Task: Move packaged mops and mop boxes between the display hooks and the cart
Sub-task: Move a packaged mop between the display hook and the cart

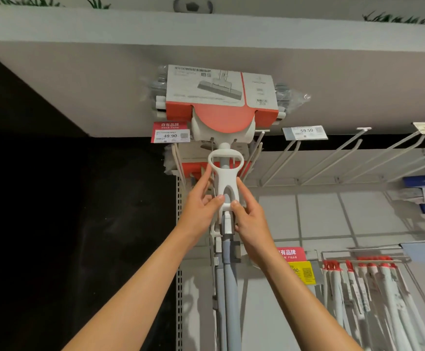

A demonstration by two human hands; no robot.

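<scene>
A packaged mop point(220, 93) hangs high at the display, its head wrapped in a grey and red card sleeve. Below the head a white pull handle point(226, 173) runs down onto a grey pole point(230, 287). My left hand point(202, 201) grips the white handle from the left, thumb on its lower front. My right hand point(246, 214) grips the same handle from the right, thumb beside the left one. Behind it another packaged mop point(193, 168) hangs on the display hooks, mostly hidden.
Bare white display hooks point(345, 153) reach out to the right, with price tags point(305, 133) at their tips. A red price tag point(170, 132) sits left of the mop. Packaged mop poles point(373, 295) hang lower right. A shelf point(206, 29) runs overhead. Dark wall at left.
</scene>
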